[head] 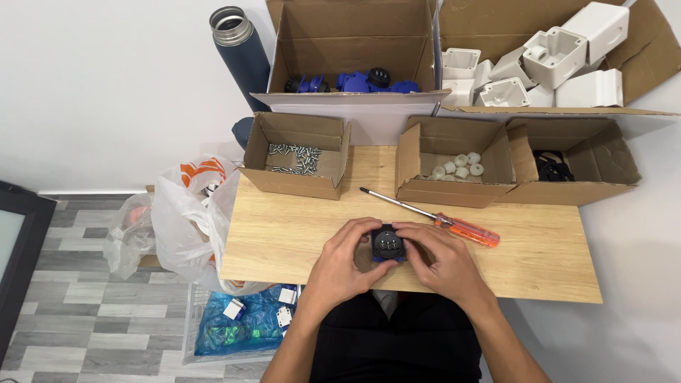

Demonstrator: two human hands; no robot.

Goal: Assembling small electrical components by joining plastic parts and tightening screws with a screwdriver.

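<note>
The blue and black socket part (387, 245) sat near the front edge of the wooden table (298, 234), held between both hands. The left hand (344, 266) wrapped its fingers (358, 230) around the part's left side, clamped on it, and the right hand (436, 259) gripped the right side, its fingers (411, 228) closed over the top edge. Just beside the right hand lay a screwdriver (436, 220) with an orange handle, its shaft pointing toward the back left. Behind it stood three small cardboard boxes: one with screws (296, 157), one with small white caps (457, 167) and one with black pieces (555, 167). Further back, a large box held blue parts (369, 80) and another held white plastic housings (553, 57). A dark metal flask (241, 53) stood at the back left, and a white plastic bag (188, 213) hung off the table's left side
</note>
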